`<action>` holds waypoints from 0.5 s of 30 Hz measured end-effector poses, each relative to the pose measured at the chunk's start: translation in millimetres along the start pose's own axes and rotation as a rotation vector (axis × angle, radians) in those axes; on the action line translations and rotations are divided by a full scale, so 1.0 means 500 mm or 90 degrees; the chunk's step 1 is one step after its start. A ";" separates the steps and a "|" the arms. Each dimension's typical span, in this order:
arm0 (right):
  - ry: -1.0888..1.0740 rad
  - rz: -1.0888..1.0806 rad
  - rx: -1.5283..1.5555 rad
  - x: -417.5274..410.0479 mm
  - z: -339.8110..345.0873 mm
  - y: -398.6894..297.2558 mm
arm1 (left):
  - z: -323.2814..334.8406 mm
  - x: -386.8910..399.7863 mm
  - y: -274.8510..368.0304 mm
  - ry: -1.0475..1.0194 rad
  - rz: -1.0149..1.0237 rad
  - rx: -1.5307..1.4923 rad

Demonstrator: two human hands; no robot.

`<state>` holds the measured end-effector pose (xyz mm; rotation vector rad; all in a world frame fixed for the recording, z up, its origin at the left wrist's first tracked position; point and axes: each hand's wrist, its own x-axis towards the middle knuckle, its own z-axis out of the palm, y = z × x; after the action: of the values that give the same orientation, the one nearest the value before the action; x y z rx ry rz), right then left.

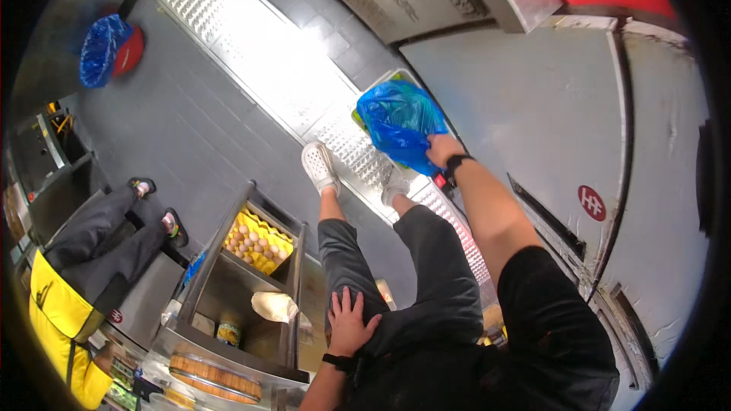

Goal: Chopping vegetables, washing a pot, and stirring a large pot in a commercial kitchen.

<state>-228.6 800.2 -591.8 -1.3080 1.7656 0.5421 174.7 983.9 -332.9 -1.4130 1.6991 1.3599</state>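
My right hand (445, 151) grips the near edge of a blue plastic bag (400, 117). Under the bag, the pale rim of a shallow tray or crate (398, 73) shows, with bits of something green along its edges. The bag covers most of what is inside. It stands on the perforated metal floor grating (360, 151), against the steel cabinet doors. My left hand (352, 322) rests on my thigh with its fingers spread and nothing in it.
To my left stands a steel shelf cart (194, 265) with eggs (257, 242) in a yellow tray (268, 265) and a wooden tub (216, 377). A person in a yellow top (57, 302) is farther left. A red bin (130, 51) with a blue liner sits at the far left. Cabinet doors (537, 103) flank my right.
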 end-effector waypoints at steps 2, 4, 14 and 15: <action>0.051 -0.031 0.074 -0.063 -0.026 -0.036 | -0.022 0.007 -0.003 0.009 0.004 -0.008; 0.064 -0.070 0.106 -0.136 -0.069 -0.057 | -0.036 0.007 -0.002 -0.008 0.001 -0.043; 0.036 -0.249 0.357 -0.518 -0.320 -0.338 | -0.169 -0.015 -0.003 0.218 0.040 -0.357; -0.008 -0.193 0.552 -0.570 -0.348 -0.376 | -0.197 -0.021 0.007 0.241 0.031 -0.440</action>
<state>-94.1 759.9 -235.4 -0.8981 1.4735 -0.3654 193.3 897.1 -288.5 -2.1268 1.5460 1.9147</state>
